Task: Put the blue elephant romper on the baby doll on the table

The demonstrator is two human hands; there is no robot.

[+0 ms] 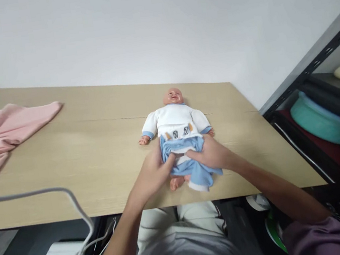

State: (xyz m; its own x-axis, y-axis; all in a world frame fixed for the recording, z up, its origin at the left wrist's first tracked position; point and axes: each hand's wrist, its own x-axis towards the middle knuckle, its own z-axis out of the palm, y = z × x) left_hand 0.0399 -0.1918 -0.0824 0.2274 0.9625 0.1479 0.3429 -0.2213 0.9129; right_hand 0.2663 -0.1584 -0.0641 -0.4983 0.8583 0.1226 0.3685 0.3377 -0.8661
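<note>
A baby doll [175, 114] lies on its back on the wooden table [96, 147], head toward the wall. It wears a white top with blue cuffs. Light blue trousers [192, 169] are bunched around its hips and legs, and one bare foot shows at the lower left. My left hand [154, 173] pinches the trousers' waistband at the doll's left side. My right hand [210, 154] grips the waistband on the other side. Both hands are closed on the fabric.
A pink cloth [1, 135] lies crumpled at the table's left end. A white cable [55, 193] runs over the front edge down to a white power strip [61, 254]. At right stands a black metal shelf [322, 58] holding a teal basin [325, 121].
</note>
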